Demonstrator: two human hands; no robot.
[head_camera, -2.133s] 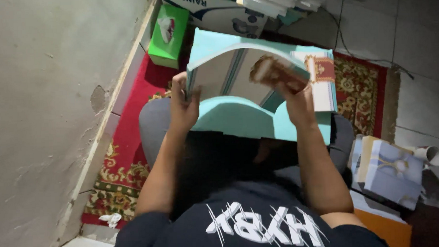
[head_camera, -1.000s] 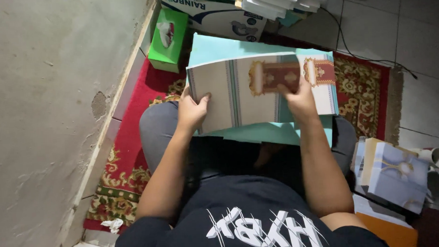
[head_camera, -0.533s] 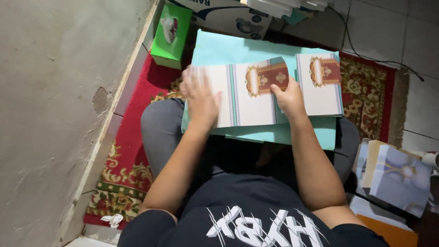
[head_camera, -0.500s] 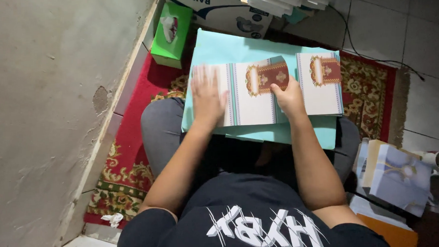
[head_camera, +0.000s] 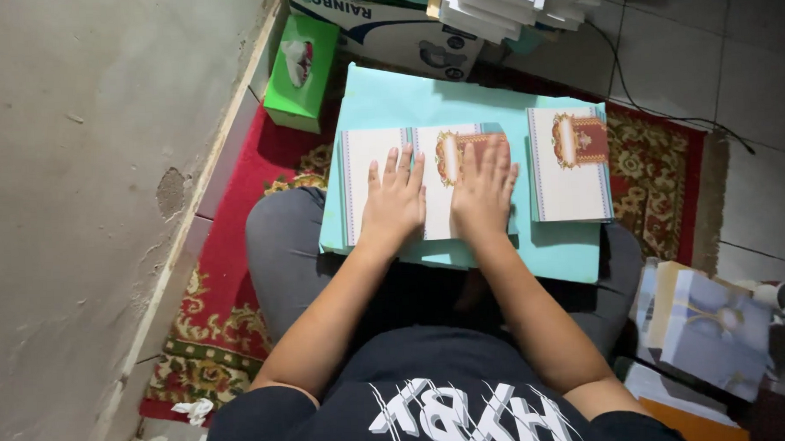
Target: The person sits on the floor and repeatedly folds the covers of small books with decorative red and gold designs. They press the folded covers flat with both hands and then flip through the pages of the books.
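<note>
hands: left hand (head_camera: pixel 395 197) and right hand (head_camera: pixel 484 188) lay open, flat on the card (head_camera: pixel 426 193), mid-frame
risk: card might slide on the smooth teal board (head_camera: pixel 458 105) and fold crooked

Bare teal board (head_camera: pixel 458 96) lies open beyond the hands, hemmed by tissue box (head_camera: pixel 300 71) and carton (head_camera: pixel 386 29).

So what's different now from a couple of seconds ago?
The printed sheet, earlier held up and curved in both hands, has been lowered flat onto the turquoise stack. The left hand and right hand let go their grip and press it down, palms flat. The green tissue box and red rug stayed put.
</note>
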